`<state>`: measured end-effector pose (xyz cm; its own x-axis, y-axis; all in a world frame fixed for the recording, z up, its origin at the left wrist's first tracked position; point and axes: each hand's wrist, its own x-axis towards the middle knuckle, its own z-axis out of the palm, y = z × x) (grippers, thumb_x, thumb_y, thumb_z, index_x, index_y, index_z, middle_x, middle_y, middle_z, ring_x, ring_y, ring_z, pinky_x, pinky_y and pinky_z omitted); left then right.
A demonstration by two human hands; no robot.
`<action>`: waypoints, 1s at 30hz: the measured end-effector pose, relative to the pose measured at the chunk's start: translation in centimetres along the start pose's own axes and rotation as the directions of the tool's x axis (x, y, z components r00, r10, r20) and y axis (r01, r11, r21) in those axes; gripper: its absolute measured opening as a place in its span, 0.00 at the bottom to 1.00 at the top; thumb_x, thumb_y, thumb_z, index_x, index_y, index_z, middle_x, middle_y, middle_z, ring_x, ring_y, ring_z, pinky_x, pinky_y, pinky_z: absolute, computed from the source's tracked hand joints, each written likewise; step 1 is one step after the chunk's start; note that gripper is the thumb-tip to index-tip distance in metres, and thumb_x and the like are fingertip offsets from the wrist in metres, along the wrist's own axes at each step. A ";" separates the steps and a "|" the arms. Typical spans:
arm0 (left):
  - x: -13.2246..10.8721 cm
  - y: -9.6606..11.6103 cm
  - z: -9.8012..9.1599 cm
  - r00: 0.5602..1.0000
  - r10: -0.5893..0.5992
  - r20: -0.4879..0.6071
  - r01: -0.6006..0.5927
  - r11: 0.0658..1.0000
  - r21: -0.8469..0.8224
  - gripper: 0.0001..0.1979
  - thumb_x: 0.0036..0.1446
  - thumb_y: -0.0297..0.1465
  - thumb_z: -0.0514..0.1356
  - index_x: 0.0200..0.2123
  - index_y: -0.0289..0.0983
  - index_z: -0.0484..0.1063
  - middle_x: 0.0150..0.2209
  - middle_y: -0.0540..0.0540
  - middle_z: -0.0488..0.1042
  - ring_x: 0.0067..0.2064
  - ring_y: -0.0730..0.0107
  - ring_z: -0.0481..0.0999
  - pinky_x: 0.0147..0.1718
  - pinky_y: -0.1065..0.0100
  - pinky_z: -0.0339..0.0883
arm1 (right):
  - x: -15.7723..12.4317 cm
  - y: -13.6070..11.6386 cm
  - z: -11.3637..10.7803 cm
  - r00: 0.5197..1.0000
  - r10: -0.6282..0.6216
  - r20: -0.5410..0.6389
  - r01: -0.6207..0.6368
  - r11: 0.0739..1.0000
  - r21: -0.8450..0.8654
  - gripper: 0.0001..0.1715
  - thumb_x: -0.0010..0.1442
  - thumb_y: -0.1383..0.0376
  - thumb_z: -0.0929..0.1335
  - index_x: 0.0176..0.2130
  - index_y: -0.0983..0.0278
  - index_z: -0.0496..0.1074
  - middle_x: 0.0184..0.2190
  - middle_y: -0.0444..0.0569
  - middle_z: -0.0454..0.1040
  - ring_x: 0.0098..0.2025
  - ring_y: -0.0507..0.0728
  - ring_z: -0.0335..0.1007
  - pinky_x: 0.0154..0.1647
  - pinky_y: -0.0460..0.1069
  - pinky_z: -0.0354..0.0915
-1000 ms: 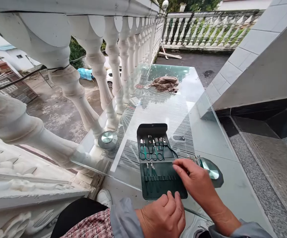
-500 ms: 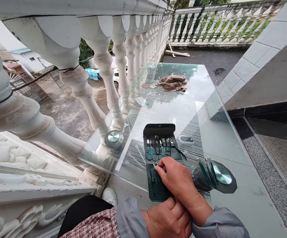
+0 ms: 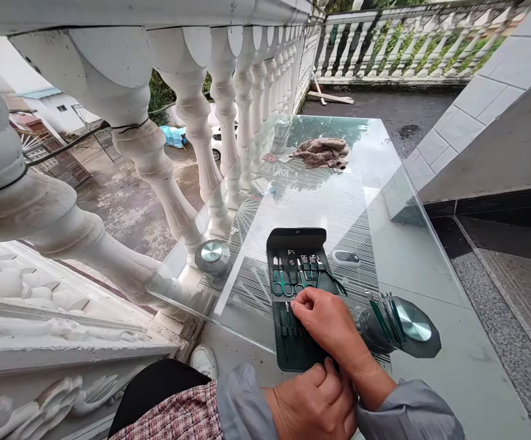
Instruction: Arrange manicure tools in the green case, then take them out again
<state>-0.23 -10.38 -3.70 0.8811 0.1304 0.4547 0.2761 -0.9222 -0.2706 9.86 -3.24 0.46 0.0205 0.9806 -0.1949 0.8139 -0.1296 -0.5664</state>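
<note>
A dark green manicure case (image 3: 299, 362) lies unfolded on the glass table. In its upper half sit small scissors (image 3: 282, 288), nail clippers (image 3: 313, 269) and green-handled nippers (image 3: 333, 280). Slim tools (image 3: 286, 324) stand in the loops of the lower half. My right hand (image 3: 332, 324) is over that lower half, thumb and fingertips pinched at the row of loops; what they pinch is hidden. Curled at the case's lower right corner is my left hand (image 3: 311, 397); its fingertips are out of sight. Several green-handled metal tools (image 3: 387, 318) rest beside my right wrist.
Two round metal discs show at the glass, one left (image 3: 212, 252) and one right (image 3: 414, 324). A dark oval object (image 3: 346, 258) lies right of the case. Farther off is a crumpled brown cloth (image 3: 322, 153). White balusters (image 3: 178, 110) line the left side.
My right hand's fingertips have shifted slightly along the lower loops, and more of the slim tools there shows. The left hand stays almost where it was.
</note>
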 end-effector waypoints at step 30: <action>0.4 -0.3 -1.0 0.996 0.018 0.082 -0.030 0.989 0.142 0.18 0.60 0.29 0.51 0.49 0.23 0.69 0.49 0.26 0.70 0.45 0.51 0.73 0.37 0.60 0.66 | -0.3 10.1 -6.4 0.931 0.188 -0.312 -0.196 0.981 0.006 0.15 0.50 0.55 0.65 0.21 0.61 0.72 0.19 0.43 0.71 0.22 0.52 0.63 0.23 0.46 0.54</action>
<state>-0.31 -10.41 -2.59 0.9143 0.1429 0.3789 0.3015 -0.8649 -0.4013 21.76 -3.90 -0.10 0.3531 0.9348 -0.0375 0.7908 -0.3196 -0.5220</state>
